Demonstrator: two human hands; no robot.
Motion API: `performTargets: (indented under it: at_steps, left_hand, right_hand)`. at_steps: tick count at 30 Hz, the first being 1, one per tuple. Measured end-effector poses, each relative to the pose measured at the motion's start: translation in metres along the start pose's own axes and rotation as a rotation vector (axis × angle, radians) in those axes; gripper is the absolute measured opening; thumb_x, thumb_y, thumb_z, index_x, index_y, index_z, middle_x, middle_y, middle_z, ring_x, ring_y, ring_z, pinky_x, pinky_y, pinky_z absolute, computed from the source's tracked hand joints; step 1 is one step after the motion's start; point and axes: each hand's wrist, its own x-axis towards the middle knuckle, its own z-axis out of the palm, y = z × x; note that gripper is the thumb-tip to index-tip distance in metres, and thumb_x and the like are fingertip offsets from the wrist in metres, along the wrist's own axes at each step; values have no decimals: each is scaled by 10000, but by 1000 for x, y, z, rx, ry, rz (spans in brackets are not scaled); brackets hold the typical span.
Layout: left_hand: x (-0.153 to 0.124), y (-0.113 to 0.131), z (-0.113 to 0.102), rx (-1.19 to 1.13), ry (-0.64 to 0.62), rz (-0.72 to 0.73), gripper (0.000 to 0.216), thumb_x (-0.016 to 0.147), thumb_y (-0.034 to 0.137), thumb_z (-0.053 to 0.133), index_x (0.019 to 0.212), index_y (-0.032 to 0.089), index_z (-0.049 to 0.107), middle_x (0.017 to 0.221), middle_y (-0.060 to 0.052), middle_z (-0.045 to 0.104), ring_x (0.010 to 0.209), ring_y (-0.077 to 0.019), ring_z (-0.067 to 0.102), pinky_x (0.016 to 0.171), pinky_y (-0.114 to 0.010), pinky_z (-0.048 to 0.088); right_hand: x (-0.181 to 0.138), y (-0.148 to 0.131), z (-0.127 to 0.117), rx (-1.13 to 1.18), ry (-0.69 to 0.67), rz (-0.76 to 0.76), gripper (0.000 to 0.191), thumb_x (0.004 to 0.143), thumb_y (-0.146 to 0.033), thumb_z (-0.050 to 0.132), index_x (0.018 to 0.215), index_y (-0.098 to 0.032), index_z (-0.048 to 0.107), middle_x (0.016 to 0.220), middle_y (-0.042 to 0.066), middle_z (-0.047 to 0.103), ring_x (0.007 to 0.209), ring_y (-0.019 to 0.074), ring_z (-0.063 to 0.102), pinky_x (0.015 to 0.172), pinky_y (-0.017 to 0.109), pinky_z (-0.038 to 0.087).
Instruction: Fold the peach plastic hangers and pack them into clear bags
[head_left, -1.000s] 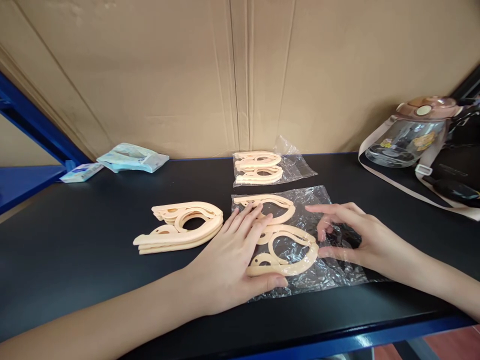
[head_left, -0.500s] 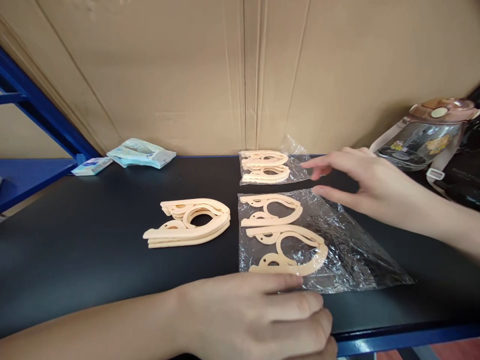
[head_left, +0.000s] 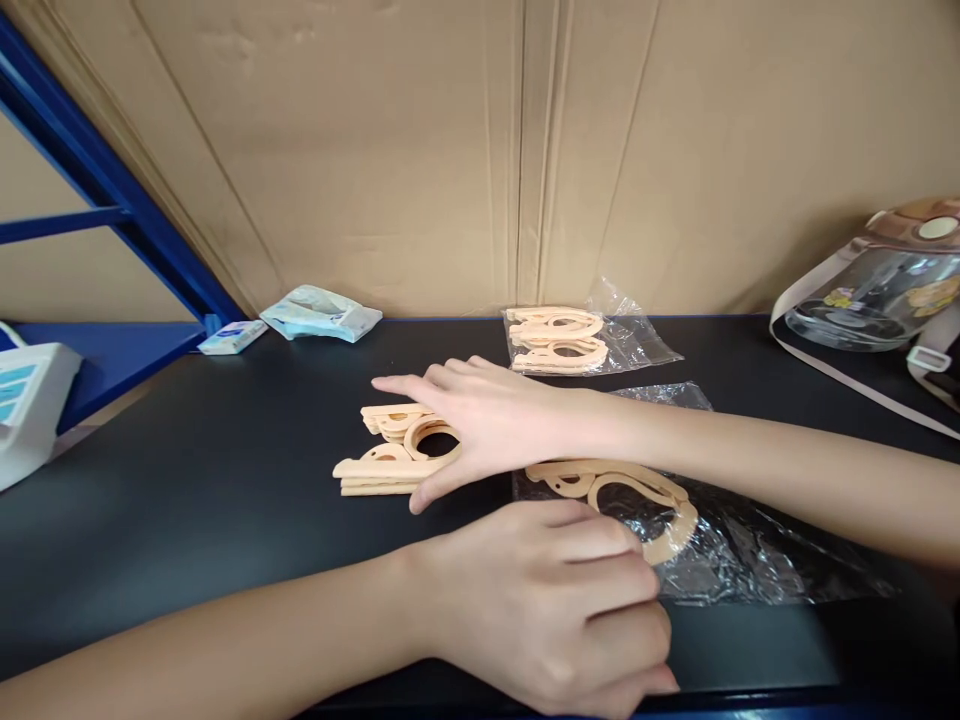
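Observation:
A small stack of beige folding clothes hangers (head_left: 379, 470) lies folded on the black tabletop. My right hand (head_left: 495, 415) reaches over its right end, fingers spread and open, thumb at the near side. My right forearm crosses above a clear plastic bag (head_left: 750, 560) with beige folding hangers (head_left: 679, 535) inside, partly hidden by my arms. At the bag's near left edge is my left hand (head_left: 555, 600), fingers curled in; whatever is beneath them, if anything, is hidden. Farther back lies a second clear bag (head_left: 637, 340) with more folded hangers (head_left: 559, 355).
A light-blue tissue pack (head_left: 322, 312) and a smaller packet (head_left: 232, 337) lie at the back left, by a blue metal frame (head_left: 165, 250). A white object (head_left: 30, 410) sits at the left edge. A strapped clear bottle (head_left: 862, 300) stands at right. Cardboard (head_left: 375, 150) forms the back wall.
My right hand has moved left from beside the bags to over the hanger stack. My left hand's fingers have curled in more. The view has shifted a little to the left.

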Motion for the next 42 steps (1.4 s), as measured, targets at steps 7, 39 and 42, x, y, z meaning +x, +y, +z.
performTargets:
  at_steps: [7, 39, 42]
  left_hand:
    - [0, 2, -4, -7, -62, -17, 322, 951, 250, 460, 866, 78, 718, 785, -65, 687, 816, -194, 631, 763, -302, 539]
    - [-1, -6, -2, 52, -177, -686, 253, 965, 344, 461, 1143, 204, 574, 1195, -69, 600, 1063, -217, 563, 845, -323, 493]
    - [-2, -6, -1, 28, -182, -690, 253, 967, 339, 462, 1154, 204, 564, 1213, -67, 593, 1087, -217, 550, 858, -328, 483]
  right_hand:
    - [-11, 6, -12, 24, 74, 12, 848, 818, -534, 610, 1493, -168, 251, 1144, 137, 632, 1023, 286, 567, 897, 459, 409]
    - [-211, 47, -59, 148, -13, 569, 894, 755, -544, 679, 1493, -340, 216, 1283, 59, 584, 1181, 285, 540, 1000, 481, 424]
    - [-206, 49, -42, 144, 64, 541, 868, 765, -553, 671, 1482, -307, 248, 1342, 91, 547, 1228, 284, 513, 1019, 480, 414]
